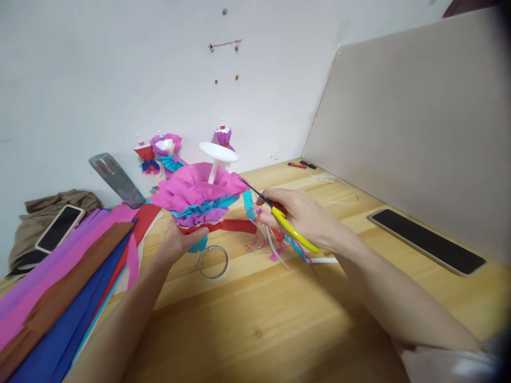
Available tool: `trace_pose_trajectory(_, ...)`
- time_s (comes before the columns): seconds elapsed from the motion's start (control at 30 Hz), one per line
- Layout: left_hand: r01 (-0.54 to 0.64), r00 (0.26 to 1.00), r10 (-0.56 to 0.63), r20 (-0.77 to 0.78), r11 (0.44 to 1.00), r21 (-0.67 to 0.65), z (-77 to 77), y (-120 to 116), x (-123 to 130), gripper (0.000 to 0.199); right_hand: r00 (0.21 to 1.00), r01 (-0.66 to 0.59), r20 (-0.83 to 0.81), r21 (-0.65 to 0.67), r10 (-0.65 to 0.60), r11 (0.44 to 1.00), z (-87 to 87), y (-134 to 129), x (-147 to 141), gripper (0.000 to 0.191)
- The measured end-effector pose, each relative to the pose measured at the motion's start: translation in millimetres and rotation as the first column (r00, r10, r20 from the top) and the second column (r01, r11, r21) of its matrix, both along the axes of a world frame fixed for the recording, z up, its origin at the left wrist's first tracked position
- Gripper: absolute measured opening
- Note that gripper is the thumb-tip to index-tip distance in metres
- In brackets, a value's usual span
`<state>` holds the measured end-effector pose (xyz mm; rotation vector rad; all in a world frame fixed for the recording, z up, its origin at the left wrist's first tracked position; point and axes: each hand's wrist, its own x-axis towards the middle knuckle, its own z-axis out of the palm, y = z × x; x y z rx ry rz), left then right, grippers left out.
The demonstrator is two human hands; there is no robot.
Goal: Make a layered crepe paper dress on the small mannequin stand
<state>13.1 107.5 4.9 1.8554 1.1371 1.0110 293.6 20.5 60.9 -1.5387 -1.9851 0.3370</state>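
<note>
The relation that counts is between the yellow-handled scissors (293, 229) and the layered crepe-paper skirt (181, 186): the blades lie to the skirt's right, their long axis slanting from the handles at near right up to the tips at far left, where they overlap the right edge of the pink tier in this view. Whether metal touches paper there, I cannot tell, and the blades look close together. The right hand (293, 210) is closed around the handles and is the one nearer that edge; small cut scraps (277, 239) lie just below it on the wooden table (239, 330). The left hand (181, 239) grips the skirt from beneath on its near left side, thumb laid along the red band and most fingers hidden behind, so the hand is curled but exactly how tightly cannot be seen. The skirt sits above the table, between the hands and beyond the left wrist, its pink tier spreading uppermost over blue and purple ones. A white stem (213, 173) rises from its middle, leaning slightly rightward, to a white disc (219, 152). A red strip (239, 226) extends from the band toward the right hand, and a tape ring (213, 277) is nearer the wearer, below the skirt.
</note>
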Motion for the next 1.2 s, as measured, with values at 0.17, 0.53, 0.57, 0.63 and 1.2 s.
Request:
trace_pose_trajectory(0.17,-0.007,0.999,0.007,-0.032,1.000,-0.014,-0.2,0,2,0.046,1.000,0.004,0.006,0.012,-0.004,1.000,0.3,0,1,0.050)
trace_pose_trajectory(0.53,0.101,0.985,-0.083,0.150,0.988,-0.117,-0.8,-2,0,0.050,1.000,0.007,0.009,-0.005,-0.007,1.000,4.6,-2,4,0.052)
trace_pose_trajectory(0.57,0.134,0.979,-0.109,0.173,0.981,-0.139,-0.3,-2,0,0.049,1.000,0.003,0.001,0.002,-0.003,1.000,5.1,-2,4,0.053)
trace_pose_trajectory(0.63,0.215,0.963,-0.174,0.206,0.957,-0.197,0.0,-2,1,0.046,1.000,-0.005,-0.020,0.021,0.005,1.000,7.0,-3,6,0.053)
trace_pose_trajectory(1.2,0.647,0.759,-0.482,0.437,0.635,-0.423,-11.8,0,0,0.050,0.969,-0.234,-0.093,-0.026,0.231,0.972,12.3,3,45,0.053)
